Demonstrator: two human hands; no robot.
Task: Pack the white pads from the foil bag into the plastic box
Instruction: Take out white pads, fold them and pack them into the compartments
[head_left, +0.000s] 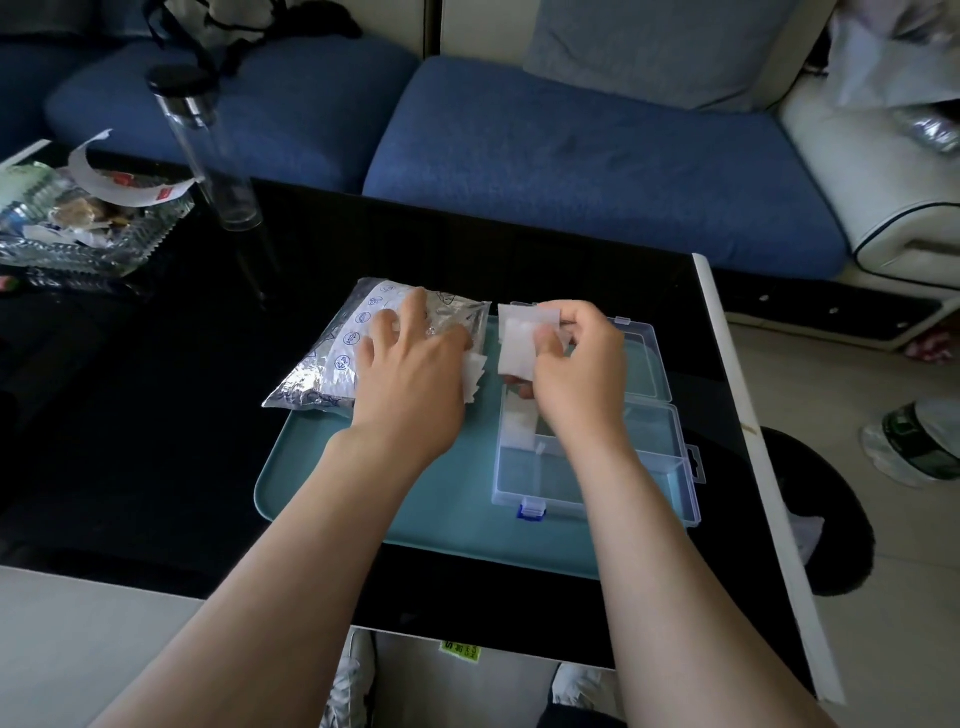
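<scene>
Right now, mid-frame, I see my left hand (410, 374) resting on the crinkled silver foil bag (332, 364) with blue print, its fingers (415, 306) spread and released, pressing the bag down. A few loose white pads (475, 376) poke out from under that hand at the bag's right edge. My right hand (576, 374) hovers over the clear plastic box (623, 483), its fingers pinching a small stack of white square pads (517, 343). More packed pads (519, 428) sit in the box's left compartment. The box lies open on a teal rectangular tray (322, 493) on the glossy black tabletop (156, 415).
</scene>
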